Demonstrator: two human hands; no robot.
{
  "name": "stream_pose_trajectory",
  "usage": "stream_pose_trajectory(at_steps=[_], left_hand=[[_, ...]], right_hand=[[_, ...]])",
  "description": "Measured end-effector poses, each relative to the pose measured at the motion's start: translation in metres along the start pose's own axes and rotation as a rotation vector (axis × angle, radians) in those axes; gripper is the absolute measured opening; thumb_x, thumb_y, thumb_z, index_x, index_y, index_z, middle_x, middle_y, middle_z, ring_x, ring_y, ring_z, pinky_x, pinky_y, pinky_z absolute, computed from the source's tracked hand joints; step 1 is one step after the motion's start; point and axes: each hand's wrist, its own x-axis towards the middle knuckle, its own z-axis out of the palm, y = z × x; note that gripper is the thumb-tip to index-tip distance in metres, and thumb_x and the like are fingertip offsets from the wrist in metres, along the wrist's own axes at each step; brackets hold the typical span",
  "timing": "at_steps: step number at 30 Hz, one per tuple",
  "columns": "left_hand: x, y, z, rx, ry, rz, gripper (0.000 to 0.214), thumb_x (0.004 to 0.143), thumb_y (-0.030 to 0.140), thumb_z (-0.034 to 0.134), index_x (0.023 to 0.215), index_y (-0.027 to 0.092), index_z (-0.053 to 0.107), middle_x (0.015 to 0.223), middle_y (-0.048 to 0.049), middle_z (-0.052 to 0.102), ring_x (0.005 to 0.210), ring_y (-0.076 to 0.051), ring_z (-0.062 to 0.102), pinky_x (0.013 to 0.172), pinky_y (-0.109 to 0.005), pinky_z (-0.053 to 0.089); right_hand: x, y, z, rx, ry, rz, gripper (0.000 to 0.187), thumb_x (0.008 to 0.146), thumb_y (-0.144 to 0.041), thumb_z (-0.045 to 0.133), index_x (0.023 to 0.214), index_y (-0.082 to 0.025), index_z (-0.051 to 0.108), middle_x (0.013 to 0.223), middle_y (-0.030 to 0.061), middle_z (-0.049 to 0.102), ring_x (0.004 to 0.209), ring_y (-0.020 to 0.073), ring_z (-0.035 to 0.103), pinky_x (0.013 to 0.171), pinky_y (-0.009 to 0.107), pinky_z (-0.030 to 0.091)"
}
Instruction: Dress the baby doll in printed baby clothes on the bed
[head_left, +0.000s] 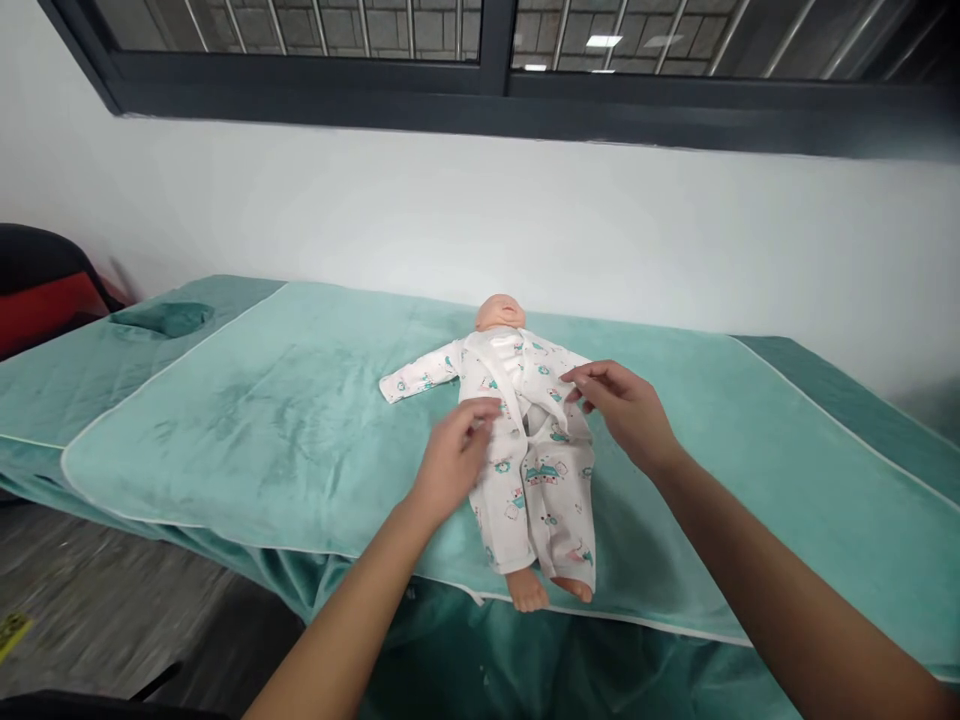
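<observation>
Doll (501, 312) on its back, head toward wall (300, 200), feet near the front edge of light-teal cover (262, 430) on bed (52, 390). White garment (506, 510) bears a small teal-and-red print; front parted at chest. Left hand (454, 455) loosely curled at its side; right hand (626, 410), thumb and fingers together at its edge. Grip on cloth: cannot tell for either. Yellow patch (11, 632) on grey floor (97, 590): dark marks, unreadable. Barred, dark-framed window (495, 50) above.
</observation>
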Motion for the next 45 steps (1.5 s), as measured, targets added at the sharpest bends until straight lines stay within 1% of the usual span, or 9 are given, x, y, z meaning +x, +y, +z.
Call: stream_pose_trajectory(at_steps=[4, 7, 11, 14, 20, 28, 32, 38, 45], left_hand=[[0.024, -0.003, 0.008, 0.06, 0.142, -0.095, 0.025, 0.091, 0.022, 0.05, 0.111, 0.022, 0.065, 0.112, -0.007, 0.069, 0.103, -0.022, 0.064, 0.092, -0.036, 0.048], [0.036, 0.003, 0.021, 0.14, 0.08, 0.047, 0.03, 0.09, 0.016, 0.047, 0.113, 0.023, 0.065, 0.122, -0.0074, 0.067, 0.119, -0.024, 0.058, 0.103, -0.04, 0.044], [0.044, 0.009, 0.024, 0.255, -0.105, 0.264, 0.037, 0.09, 0.009, 0.041, 0.114, 0.024, 0.064, 0.134, -0.0063, 0.063, 0.127, -0.024, 0.053, 0.108, -0.043, 0.041], [0.053, 0.005, 0.011, 0.249, -0.056, 0.263, 0.037, 0.092, 0.01, 0.039, 0.116, 0.024, 0.063, 0.128, -0.0061, 0.066, 0.121, -0.022, 0.057, 0.107, -0.042, 0.042], [0.083, -0.03, -0.001, 0.166, 0.212, -0.015, 0.024, 0.091, 0.022, 0.051, 0.113, 0.021, 0.062, 0.117, -0.0084, 0.068, 0.111, -0.023, 0.062, 0.095, -0.038, 0.049], [0.108, -0.031, 0.024, 0.249, 0.11, 0.123, 0.032, 0.088, 0.027, 0.061, 0.12, 0.022, 0.061, 0.134, -0.0088, 0.062, 0.13, -0.027, 0.052, 0.113, -0.043, 0.037], [0.124, -0.014, 0.026, 0.207, -0.043, 0.143, 0.02, 0.092, 0.031, 0.057, 0.107, 0.026, 0.069, 0.124, -0.0044, 0.069, 0.125, -0.026, 0.056, 0.111, -0.042, 0.038], [0.16, -0.023, 0.012, 0.129, 0.215, -0.104, 0.02, 0.089, 0.028, 0.056, 0.091, 0.02, 0.074, 0.096, -0.0048, 0.075, 0.087, -0.021, 0.066, 0.083, -0.032, 0.049], [0.191, -0.03, 0.017, 0.303, -0.043, -0.17, 0.022, 0.085, 0.04, 0.062, 0.088, 0.024, 0.077, 0.09, -0.0026, 0.076, 0.08, -0.021, 0.066, 0.073, -0.031, 0.047]], right_hand=[[0.037, 0.005, 0.017, -0.146, 0.103, -0.008, 0.025, 0.086, -0.044, 0.058, 0.094, -0.022, 0.066, 0.096, 0.0035, 0.07, 0.088, 0.0198, 0.063, 0.077, 0.032, 0.047], [0.07, 0.003, 0.035, -0.336, 0.119, -0.034, 0.03, 0.086, -0.047, 0.055, 0.094, -0.02, 0.065, 0.094, 0.0053, 0.071, 0.085, 0.0201, 0.062, 0.077, 0.033, 0.045], [0.106, -0.007, 0.053, -0.595, 0.023, -0.056, 0.031, 0.084, -0.051, 0.055, 0.082, -0.02, 0.062, 0.088, 0.0085, 0.07, 0.076, 0.0214, 0.059, 0.07, 0.033, 0.042], [0.125, -0.017, 0.055, -0.672, -0.105, -0.005, 0.027, 0.078, -0.046, 0.062, 0.066, -0.023, 0.056, 0.069, 0.0057, 0.065, 0.064, 0.0198, 0.055, 0.061, 0.032, 0.038], [0.137, -0.022, 0.063, -0.248, -0.226, 0.023, 0.022, 0.079, -0.037, 0.059, 0.065, -0.021, 0.056, 0.061, 0.0015, 0.058, 0.057, 0.0149, 0.049, 0.056, 0.029, 0.037], [0.13, 0.009, 0.061, -0.272, 0.322, -0.071, 0.02, 0.078, -0.042, 0.063, 0.079, -0.022, 0.059, 0.075, 0.0014, 0.064, 0.066, 0.0167, 0.054, 0.068, 0.031, 0.041], [0.138, 0.012, 0.047, -0.422, 0.12, 0.035, 0.031, 0.078, -0.053, 0.062, 0.072, -0.023, 0.057, 0.07, 0.002, 0.063, 0.065, 0.018, 0.052, 0.065, 0.032, 0.039], [0.14, 0.014, 0.053, -0.51, 0.022, 0.038, 0.017, 0.076, -0.03, 0.057, 0.061, -0.022, 0.056, 0.063, 0.0017, 0.061, 0.061, 0.0167, 0.047, 0.059, 0.03, 0.033], [0.146, 0.016, 0.062, 0.081, 0.123, 0.094, 0.02, 0.076, -0.038, 0.061, 0.069, -0.019, 0.064, 0.061, -0.0011, 0.058, 0.058, 0.0138, 0.049, 0.06, 0.028, 0.038]])
